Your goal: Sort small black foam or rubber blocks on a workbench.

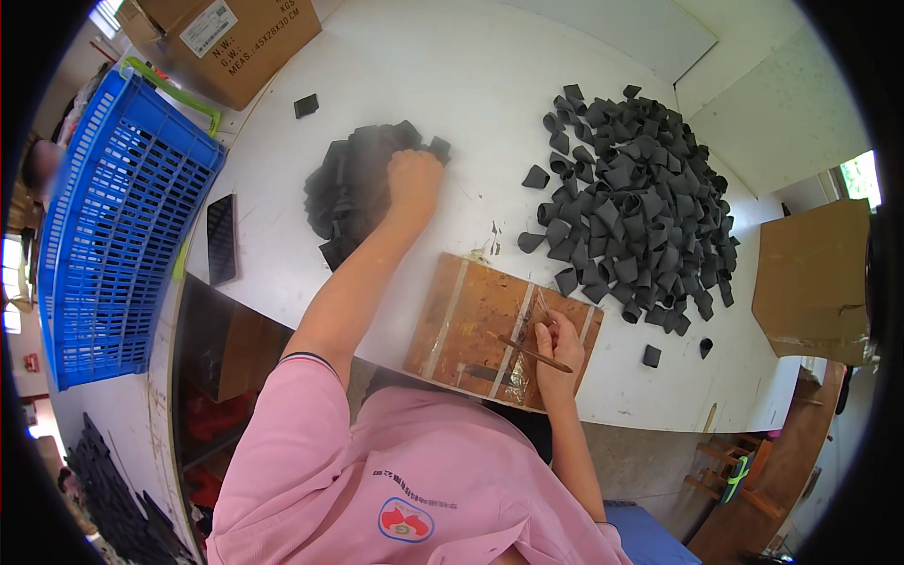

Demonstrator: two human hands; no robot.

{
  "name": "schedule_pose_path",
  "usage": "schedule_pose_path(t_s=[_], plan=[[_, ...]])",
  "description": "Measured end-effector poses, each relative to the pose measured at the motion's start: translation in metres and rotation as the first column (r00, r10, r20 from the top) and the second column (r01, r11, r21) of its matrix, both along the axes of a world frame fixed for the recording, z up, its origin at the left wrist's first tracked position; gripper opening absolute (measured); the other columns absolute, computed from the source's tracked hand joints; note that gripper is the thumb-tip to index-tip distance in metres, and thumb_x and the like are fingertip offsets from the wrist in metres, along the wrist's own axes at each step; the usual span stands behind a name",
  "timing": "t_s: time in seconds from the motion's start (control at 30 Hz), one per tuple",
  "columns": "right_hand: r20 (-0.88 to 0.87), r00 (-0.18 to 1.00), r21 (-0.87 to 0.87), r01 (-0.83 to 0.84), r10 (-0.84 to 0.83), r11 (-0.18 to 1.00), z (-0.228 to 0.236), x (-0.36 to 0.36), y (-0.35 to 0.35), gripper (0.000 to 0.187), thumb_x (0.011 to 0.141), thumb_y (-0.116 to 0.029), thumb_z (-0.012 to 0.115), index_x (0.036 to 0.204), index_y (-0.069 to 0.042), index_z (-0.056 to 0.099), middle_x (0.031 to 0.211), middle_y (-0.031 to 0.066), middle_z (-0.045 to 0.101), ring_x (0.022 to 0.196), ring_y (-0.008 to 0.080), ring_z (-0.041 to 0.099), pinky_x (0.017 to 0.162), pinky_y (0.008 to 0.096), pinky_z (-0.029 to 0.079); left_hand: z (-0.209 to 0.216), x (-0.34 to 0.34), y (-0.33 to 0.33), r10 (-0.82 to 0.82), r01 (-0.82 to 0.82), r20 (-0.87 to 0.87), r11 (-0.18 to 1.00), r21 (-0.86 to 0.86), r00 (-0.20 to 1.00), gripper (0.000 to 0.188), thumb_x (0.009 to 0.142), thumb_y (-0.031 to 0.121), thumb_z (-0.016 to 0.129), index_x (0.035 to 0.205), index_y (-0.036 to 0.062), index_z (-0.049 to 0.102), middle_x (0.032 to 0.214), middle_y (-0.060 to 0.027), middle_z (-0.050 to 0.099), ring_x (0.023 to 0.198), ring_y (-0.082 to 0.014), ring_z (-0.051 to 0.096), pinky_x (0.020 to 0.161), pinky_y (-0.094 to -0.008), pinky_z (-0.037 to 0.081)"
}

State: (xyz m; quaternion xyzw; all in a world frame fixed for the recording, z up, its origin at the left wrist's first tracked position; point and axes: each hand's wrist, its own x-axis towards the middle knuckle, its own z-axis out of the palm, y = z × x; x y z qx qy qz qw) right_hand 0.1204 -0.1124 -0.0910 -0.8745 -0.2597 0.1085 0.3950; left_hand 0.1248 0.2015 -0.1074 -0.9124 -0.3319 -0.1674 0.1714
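My left hand (415, 184) reaches over a heap of flat dark grey pieces (353, 179) in the middle of the table. Its fingers are closed, and a dark grey piece (439, 148) shows at the fingertips. Lower down, my right hand (562, 350) grips a thin brown stick (527, 351) that slants across a brown wooden board (480, 315). Strips of tape run over the board, which lies at the table's near edge. To the right spreads a large pile of rolled, cone-like dark grey pieces (640, 202).
A blue plastic basket (122, 226) stands along the left edge, beside a dark phone (221, 240). Cardboard boxes sit at the upper left (226, 47) and far right (812, 282). Single dark pieces lie apart on the white table (471, 85).
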Motion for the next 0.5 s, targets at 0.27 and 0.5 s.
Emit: schedule_pose_path(t_s=[0.27, 0.5], plan=[[0.346, 0.938, 0.024, -0.014, 0.005, 1.0, -0.014, -0.005, 0.002, 0.011, 0.077, -0.008, 0.058, 0.087, -0.003, 0.056, 0.071, 0.0107, 0.053, 0.063, 0.0284, 0.054, 0.054, 0.0365, 0.043, 0.034, -0.023, -0.025, -0.203, 0.284, 0.239, 0.879, -0.382, 0.95, 0.018, 0.068, -0.002, 0.051, 0.082, 0.0027, 0.061, 0.075, -0.0154, 0.057, 0.078, -0.0317, 0.056, 0.068, -0.0386, 0.047], [0.364, 0.931, 0.072, -0.051, 0.021, 0.996, -0.016, -0.003, 0.0, 0.009, 0.077, -0.009, 0.057, 0.085, -0.004, 0.056, 0.072, 0.0107, 0.053, 0.065, 0.0284, 0.054, 0.056, 0.0365, 0.043, 0.047, -0.088, -0.128, -0.339, 0.484, 0.35, 0.676, -0.555, 0.874, 0.03, 0.057, -0.012, 0.05, 0.084, 0.0001, 0.059, 0.077, -0.0146, 0.055, 0.077, -0.0322, 0.051, 0.068, -0.0387, 0.044]])
